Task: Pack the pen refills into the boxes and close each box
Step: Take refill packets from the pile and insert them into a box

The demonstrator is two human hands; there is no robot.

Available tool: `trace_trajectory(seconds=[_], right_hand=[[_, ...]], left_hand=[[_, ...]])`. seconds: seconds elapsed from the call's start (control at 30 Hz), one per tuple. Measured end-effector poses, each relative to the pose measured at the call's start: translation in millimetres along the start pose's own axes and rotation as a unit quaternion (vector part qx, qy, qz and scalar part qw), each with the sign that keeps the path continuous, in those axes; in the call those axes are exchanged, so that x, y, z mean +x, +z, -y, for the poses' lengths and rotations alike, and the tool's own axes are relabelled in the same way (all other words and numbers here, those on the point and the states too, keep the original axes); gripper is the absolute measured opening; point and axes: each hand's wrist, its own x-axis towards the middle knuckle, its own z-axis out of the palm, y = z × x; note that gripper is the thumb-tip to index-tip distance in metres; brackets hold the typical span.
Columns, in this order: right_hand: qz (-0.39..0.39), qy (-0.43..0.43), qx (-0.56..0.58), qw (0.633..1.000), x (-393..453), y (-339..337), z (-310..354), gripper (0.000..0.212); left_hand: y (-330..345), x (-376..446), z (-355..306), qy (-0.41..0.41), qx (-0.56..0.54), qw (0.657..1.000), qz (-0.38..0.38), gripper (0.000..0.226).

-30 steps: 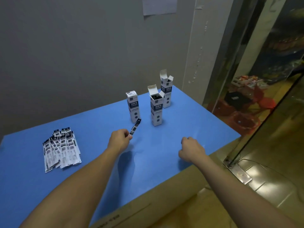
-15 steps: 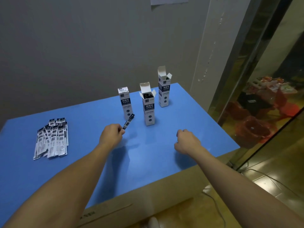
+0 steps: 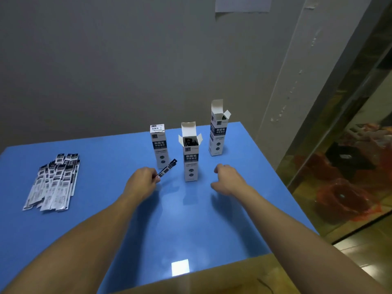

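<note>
The closed box (image 3: 159, 145) just beyond the left grip (image 3: 141, 183) carries a dark band with white Chinese characters, seemingly "刷题笔" over "中性替芯". The same band shows on the open box (image 3: 191, 160) between the two grips and on the far open box (image 3: 218, 134). Smaller print is too blurred to read.
</note>
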Motion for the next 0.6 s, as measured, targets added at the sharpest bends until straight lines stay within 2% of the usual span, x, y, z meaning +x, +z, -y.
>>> trace_trajectory(seconds=[0.13,0.37,0.43,0.6], right_hand=[[0.010,-0.049,0.053,0.997,28,-1,14,0.062],[0.044,-0.117,0.119,0.985,68,-5,20,0.084],[0.043,-0.141,0.138,0.980,74,-7,19,0.084],[0.024,-0.203,0.214,0.955,82,-14,17,0.067]], left_hand=[[0,-3,-5,0.006,0.012,1.000,-0.002,0.015],[-6,-10,-18,-0.064,-0.009,0.997,-0.052,0.012],[-5,-15,-22,-0.089,-0.017,0.994,-0.066,0.011],[-6,-25,-33,-0.142,-0.029,0.986,-0.086,0.011]])
